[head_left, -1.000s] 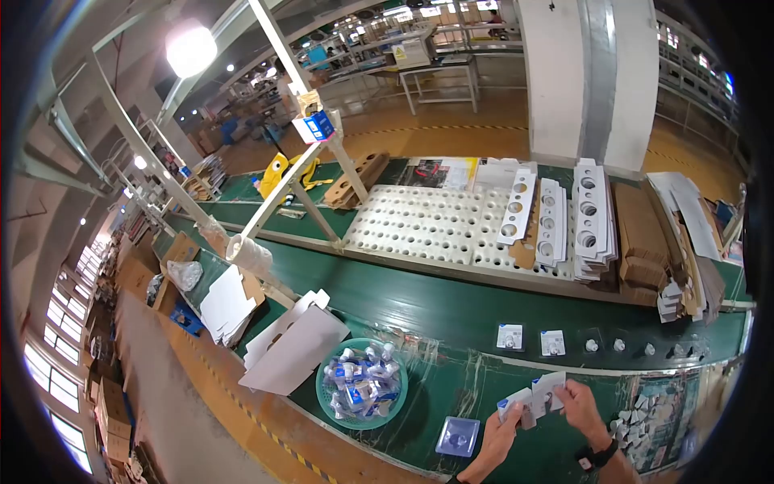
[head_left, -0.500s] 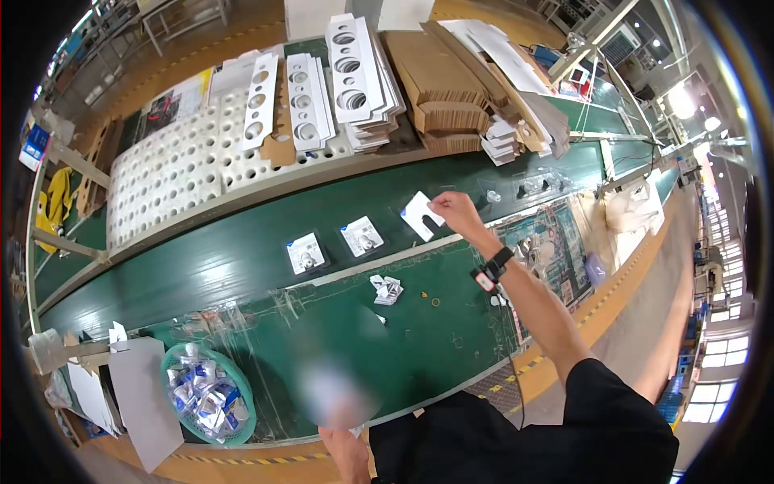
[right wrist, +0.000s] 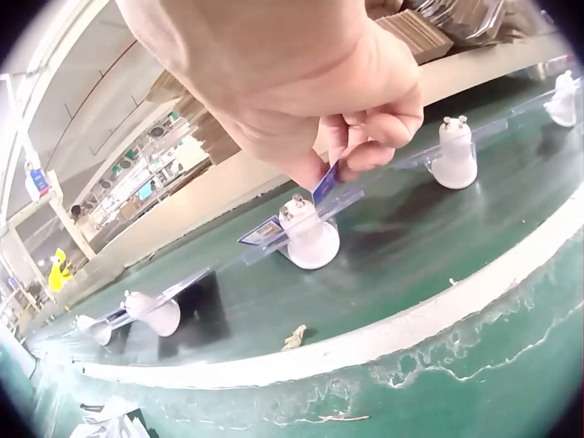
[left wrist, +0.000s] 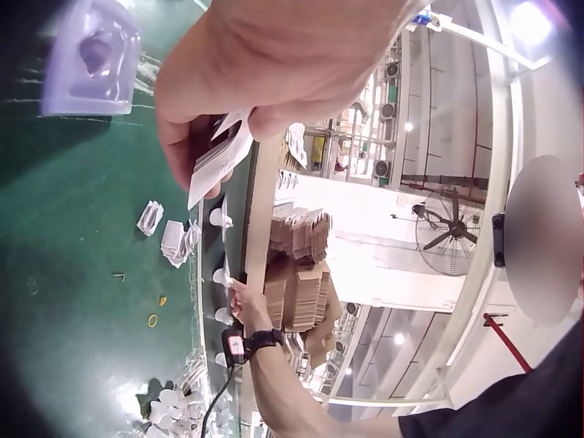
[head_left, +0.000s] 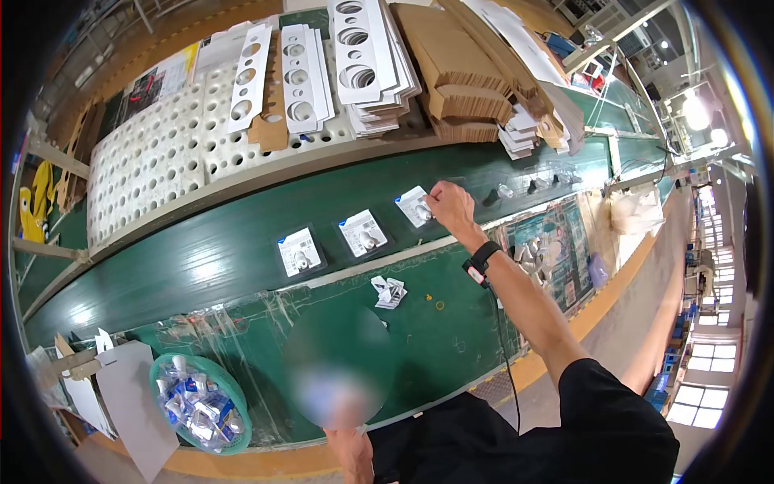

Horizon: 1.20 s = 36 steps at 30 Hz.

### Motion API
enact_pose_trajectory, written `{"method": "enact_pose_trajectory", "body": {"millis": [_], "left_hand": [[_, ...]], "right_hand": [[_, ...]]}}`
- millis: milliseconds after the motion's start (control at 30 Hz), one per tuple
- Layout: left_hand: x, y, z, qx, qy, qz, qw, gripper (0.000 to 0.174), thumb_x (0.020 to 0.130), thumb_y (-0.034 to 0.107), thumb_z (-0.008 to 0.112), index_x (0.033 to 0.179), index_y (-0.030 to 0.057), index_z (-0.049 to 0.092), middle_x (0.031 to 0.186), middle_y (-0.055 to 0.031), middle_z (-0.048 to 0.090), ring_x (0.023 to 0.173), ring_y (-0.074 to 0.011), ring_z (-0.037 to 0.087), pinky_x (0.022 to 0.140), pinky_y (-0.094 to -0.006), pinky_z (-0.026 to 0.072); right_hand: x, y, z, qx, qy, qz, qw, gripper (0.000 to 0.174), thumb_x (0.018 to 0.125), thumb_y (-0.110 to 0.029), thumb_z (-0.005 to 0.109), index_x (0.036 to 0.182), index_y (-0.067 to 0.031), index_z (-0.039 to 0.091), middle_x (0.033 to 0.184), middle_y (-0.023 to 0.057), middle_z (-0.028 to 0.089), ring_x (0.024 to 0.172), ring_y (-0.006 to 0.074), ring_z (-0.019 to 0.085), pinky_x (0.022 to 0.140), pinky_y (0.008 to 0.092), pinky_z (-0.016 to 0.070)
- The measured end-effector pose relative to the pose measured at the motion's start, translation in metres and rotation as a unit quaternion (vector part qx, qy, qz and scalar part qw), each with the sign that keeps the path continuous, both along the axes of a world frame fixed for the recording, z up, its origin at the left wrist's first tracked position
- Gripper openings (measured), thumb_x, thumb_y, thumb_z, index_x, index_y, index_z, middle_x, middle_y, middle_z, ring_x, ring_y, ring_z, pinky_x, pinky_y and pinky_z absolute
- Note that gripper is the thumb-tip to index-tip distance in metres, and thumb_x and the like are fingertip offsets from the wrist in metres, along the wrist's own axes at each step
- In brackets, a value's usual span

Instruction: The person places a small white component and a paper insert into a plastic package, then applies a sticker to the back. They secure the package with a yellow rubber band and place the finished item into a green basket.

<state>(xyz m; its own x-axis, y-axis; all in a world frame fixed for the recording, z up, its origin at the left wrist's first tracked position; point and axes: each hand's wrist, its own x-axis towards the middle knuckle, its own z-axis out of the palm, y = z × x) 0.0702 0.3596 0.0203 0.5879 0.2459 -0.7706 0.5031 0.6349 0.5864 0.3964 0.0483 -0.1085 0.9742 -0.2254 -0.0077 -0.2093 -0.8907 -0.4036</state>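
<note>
My right hand (head_left: 453, 208) pinches the edge of a white-and-blue printed card (head_left: 409, 205), which lies around a white light bulb (right wrist: 312, 239) in a clear plastic blister on the green belt. Close up, the right hand (right wrist: 319, 82) has thumb and fingertips together on the card's blue edge (right wrist: 326, 182), just behind the bulb's pins. My left hand (left wrist: 265, 68) holds a small stack of white cards (left wrist: 219, 169) over the near worktop; a blurred patch covers its fingers in the head view. Two bulbs with cards (head_left: 300, 252) (head_left: 363, 233) sit further left on the belt.
More blisters with bulbs (right wrist: 454, 155) stand right of the hand. A green basket (head_left: 239, 440) of packaged bulbs stands at left. Folded white scraps (head_left: 389, 292) lie on the worktop. Cardboard stacks (head_left: 459, 73) and a holed white board (head_left: 145, 177) line the shelf behind the belt.
The view has swung right. My right hand has carried a card from the left hand's stack to the belt and lowered it around the third bulb. The left hand has stayed low, holding the stack.
</note>
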Motion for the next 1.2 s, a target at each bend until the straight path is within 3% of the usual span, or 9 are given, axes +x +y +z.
{"method": "enact_pose_trajectory", "body": {"millis": [267, 367, 400, 433, 567, 800, 1000, 1133, 1200], "left_hand": [[0.013, -0.013, 0.010, 0.026, -0.023, -0.036, 0.999, 0.043, 0.101, 0.024, 0.065, 0.132, -0.0045, 0.054, 0.116, -0.0212, 0.070, 0.100, -0.0328, 0.072, 0.088, -0.0445, 0.0580], [0.003, -0.029, -0.010, 0.074, -0.043, -0.034, 0.996, 0.048, 0.101, 0.030, 0.066, 0.127, -0.0096, 0.058, 0.113, -0.0163, 0.071, 0.097, -0.0245, 0.071, 0.089, -0.0395, 0.0558], [-0.001, -0.031, -0.020, 0.195, 0.150, -0.158, 0.956, 0.052, 0.099, 0.038, 0.067, 0.122, -0.0089, 0.062, 0.109, -0.0122, 0.071, 0.092, -0.0203, 0.068, 0.086, -0.0364, 0.0539], [0.015, -0.039, 0.015, 0.164, 0.079, -0.174, 0.968, 0.053, 0.097, 0.045, 0.069, 0.115, -0.0056, 0.067, 0.103, -0.0074, 0.071, 0.087, -0.0185, 0.066, 0.081, -0.0362, 0.0529], [0.007, -0.078, -0.011, 0.056, -0.058, -0.067, 0.994, 0.036, 0.100, 0.036, 0.068, 0.113, 0.0027, 0.072, 0.095, 0.0007, 0.070, 0.082, -0.0065, 0.061, 0.072, -0.0250, 0.0483], [-0.001, -0.128, -0.006, -0.036, -0.220, 0.016, 0.975, 0.044, 0.107, 0.038, 0.058, 0.123, -0.0010, 0.067, 0.109, -0.0018, 0.070, 0.091, -0.0068, 0.063, 0.077, -0.0231, 0.0493], [0.009, -0.140, -0.037, -0.059, -0.180, -0.050, 0.981, 0.043, 0.104, 0.038, 0.063, 0.122, -0.0006, 0.069, 0.107, -0.0020, 0.071, 0.095, -0.0089, 0.065, 0.084, -0.0266, 0.0519], [0.028, -0.131, 0.006, -0.017, -0.139, -0.089, 0.986, 0.052, 0.100, 0.044, 0.066, 0.124, -0.0017, 0.067, 0.109, -0.0052, 0.071, 0.099, -0.0148, 0.064, 0.091, -0.0326, 0.0526], [0.034, -0.114, 0.034, 0.091, -0.168, -0.163, 0.968, 0.041, 0.105, 0.039, 0.059, 0.115, 0.0002, 0.069, 0.101, -0.0039, 0.069, 0.088, -0.0135, 0.060, 0.080, -0.0324, 0.0515]], "right_hand": [[-0.052, 0.015, 0.056, 0.156, -0.049, 0.131, 0.978, 0.015, 0.089, -0.019, 0.071, 0.085, -0.0052, 0.068, 0.082, 0.0137, 0.070, 0.074, 0.0310, 0.068, 0.063, 0.0405, 0.0513], [-0.123, 0.047, 0.119, 0.315, 0.099, 0.325, 0.886, 0.021, 0.096, -0.025, 0.067, 0.096, -0.0039, 0.069, 0.078, 0.0135, 0.068, 0.069, 0.0259, 0.065, 0.061, 0.0390, 0.0498], [-0.147, 0.058, 0.126, 0.349, 0.114, 0.388, 0.845, 0.025, 0.095, -0.030, 0.070, 0.095, -0.0044, 0.068, 0.076, 0.0115, 0.066, 0.067, 0.0236, 0.063, 0.062, 0.0385, 0.0496], [-0.165, 0.069, 0.146, 0.310, 0.221, 0.397, 0.835, 0.031, 0.093, -0.036, 0.074, 0.096, -0.0050, 0.069, 0.077, 0.0109, 0.067, 0.066, 0.0214, 0.062, 0.063, 0.0375, 0.0506], [-0.218, 0.069, 0.150, 0.384, 0.236, 0.311, 0.837, 0.036, 0.087, -0.030, 0.083, 0.105, -0.0010, 0.072, 0.077, 0.0052, 0.071, 0.066, 0.0094, 0.063, 0.061, 0.0276, 0.0518], [-0.240, 0.048, 0.182, 0.483, 0.187, 0.191, 0.834, 0.017, 0.090, -0.009, 0.078, 0.096, 0.0046, 0.071, 0.077, 0.0036, 0.069, 0.067, 0.0073, 0.062, 0.059, 0.0221, 0.0489], [-0.244, 0.036, 0.178, 0.439, 0.093, 0.116, 0.886, 0.014, 0.086, -0.007, 0.080, 0.088, 0.0035, 0.071, 0.073, 0.0026, 0.068, 0.065, 0.0066, 0.060, 0.059, 0.0234, 0.0484], [-0.233, 0.025, 0.173, 0.308, 0.072, 0.168, 0.934, 0.020, 0.088, -0.016, 0.077, 0.085, 0.0021, 0.070, 0.065, 0.0058, 0.065, 0.061, 0.0092, 0.057, 0.056, 0.0288, 0.0467], [-0.221, 0.028, 0.175, 0.300, 0.059, 0.193, 0.932, 0.024, 0.093, -0.020, 0.071, 0.082, 0.0006, 0.066, 0.068, 0.0056, 0.061, 0.066, 0.0097, 0.055, 0.058, 0.0318, 0.0453]]}}
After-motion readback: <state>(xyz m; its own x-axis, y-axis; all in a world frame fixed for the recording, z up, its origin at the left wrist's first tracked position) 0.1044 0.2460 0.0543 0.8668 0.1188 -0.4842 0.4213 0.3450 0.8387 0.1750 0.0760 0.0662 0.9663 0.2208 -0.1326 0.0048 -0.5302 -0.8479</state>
